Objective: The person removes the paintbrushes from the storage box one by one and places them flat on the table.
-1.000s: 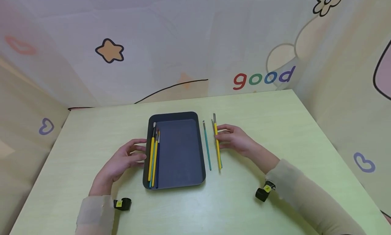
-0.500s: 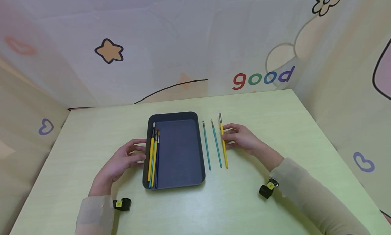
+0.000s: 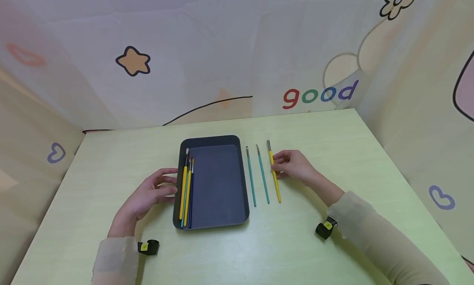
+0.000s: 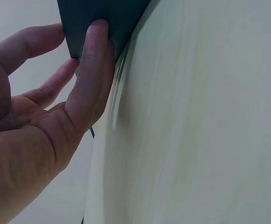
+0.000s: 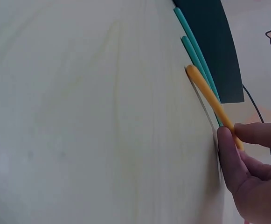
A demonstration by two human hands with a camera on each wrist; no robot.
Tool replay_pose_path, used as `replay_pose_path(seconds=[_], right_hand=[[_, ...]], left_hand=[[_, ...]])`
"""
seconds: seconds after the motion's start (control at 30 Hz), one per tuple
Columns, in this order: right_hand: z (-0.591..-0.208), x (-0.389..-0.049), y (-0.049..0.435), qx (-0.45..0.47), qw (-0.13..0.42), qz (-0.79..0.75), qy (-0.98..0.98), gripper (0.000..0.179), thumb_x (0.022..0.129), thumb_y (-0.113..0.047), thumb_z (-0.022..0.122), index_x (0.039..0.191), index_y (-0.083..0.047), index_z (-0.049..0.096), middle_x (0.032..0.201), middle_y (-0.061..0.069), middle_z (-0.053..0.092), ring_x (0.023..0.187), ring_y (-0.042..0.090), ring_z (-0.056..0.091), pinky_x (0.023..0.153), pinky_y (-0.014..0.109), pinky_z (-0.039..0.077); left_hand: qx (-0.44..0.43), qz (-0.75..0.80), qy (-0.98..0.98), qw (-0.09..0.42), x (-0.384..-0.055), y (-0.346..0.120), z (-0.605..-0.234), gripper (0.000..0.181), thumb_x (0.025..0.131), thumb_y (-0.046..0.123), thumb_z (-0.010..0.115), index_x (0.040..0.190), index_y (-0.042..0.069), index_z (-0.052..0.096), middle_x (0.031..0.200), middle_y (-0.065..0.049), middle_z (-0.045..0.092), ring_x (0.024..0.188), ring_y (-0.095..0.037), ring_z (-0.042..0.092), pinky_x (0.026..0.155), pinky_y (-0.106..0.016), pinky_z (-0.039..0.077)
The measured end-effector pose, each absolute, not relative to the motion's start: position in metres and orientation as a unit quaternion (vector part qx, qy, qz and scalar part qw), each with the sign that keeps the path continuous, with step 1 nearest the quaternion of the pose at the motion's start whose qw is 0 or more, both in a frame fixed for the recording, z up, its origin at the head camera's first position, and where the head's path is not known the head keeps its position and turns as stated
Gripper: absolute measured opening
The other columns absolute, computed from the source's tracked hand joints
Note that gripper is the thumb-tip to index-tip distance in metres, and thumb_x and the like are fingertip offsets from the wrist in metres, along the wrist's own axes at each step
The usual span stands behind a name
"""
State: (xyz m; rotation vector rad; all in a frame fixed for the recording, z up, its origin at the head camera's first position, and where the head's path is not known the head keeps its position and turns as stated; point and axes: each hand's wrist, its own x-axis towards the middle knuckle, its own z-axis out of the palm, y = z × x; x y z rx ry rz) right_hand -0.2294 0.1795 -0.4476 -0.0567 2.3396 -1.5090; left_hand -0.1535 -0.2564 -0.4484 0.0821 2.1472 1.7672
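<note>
A dark grey tray lies on the table, and along its left side several paintbrushes rest in a row. My left hand touches the tray's left wall with fingertips, seen up close on the dark outer wall in the left wrist view. Right of the tray, two teal paintbrushes lie side by side, apart from each other. Beyond them my right hand pinches a yellow paintbrush by its handle, bristles pointing away from me. In the right wrist view thumb and fingers hold the yellow handle close over the table.
The pale wooden table ends at a printed cloth backdrop behind and at both sides. Black wrist camera mounts jut inward from both sleeves.
The right hand has moved right with the yellow paintbrush, off the second teal paintbrush, which it overlapped earlier. The left hand and the tray have stayed in place.
</note>
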Motion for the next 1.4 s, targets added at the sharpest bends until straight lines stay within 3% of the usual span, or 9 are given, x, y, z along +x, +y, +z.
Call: replay_pose_path(seconds=[0.4, 1.13, 1.4], right_hand=[[-0.445, -0.228, 0.177, -0.039, 0.136, -0.439, 0.887, 0.027, 0.093, -0.008, 0.074, 0.116, 0.005, 0.065, 0.091, 0.014, 0.066, 0.07, 0.021, 0.069, 0.068, 0.029, 0.061], [-0.425, -0.234, 0.174, -0.07, 0.118, -0.441, 0.887, 0.026, 0.099, -0.015, 0.067, 0.12, 0.002, 0.063, 0.095, 0.016, 0.067, 0.073, 0.025, 0.068, 0.069, 0.031, 0.061], [-0.404, -0.239, 0.16, -0.119, 0.176, -0.524, 0.825, 0.032, 0.101, -0.009, 0.064, 0.126, 0.01, 0.06, 0.108, 0.029, 0.066, 0.087, 0.031, 0.069, 0.077, 0.041, 0.062]], left_hand=[[0.032, 0.625, 0.76, 0.178, -0.153, -0.257, -0.448, 0.059, 0.099, 0.003, 0.063, 0.153, 0.005, 0.04, 0.135, -0.027, 0.048, 0.111, -0.032, 0.06, 0.09, -0.043, 0.059], [0.035, 0.631, 0.754, 0.179, -0.155, -0.257, -0.449, 0.059, 0.099, 0.002, 0.063, 0.153, 0.004, 0.04, 0.135, -0.026, 0.048, 0.11, -0.031, 0.061, 0.089, -0.043, 0.059], [0.03, 0.627, 0.757, 0.181, -0.155, -0.256, -0.448, 0.059, 0.099, 0.002, 0.063, 0.153, 0.005, 0.04, 0.135, -0.027, 0.048, 0.111, -0.032, 0.06, 0.089, -0.043, 0.059]])
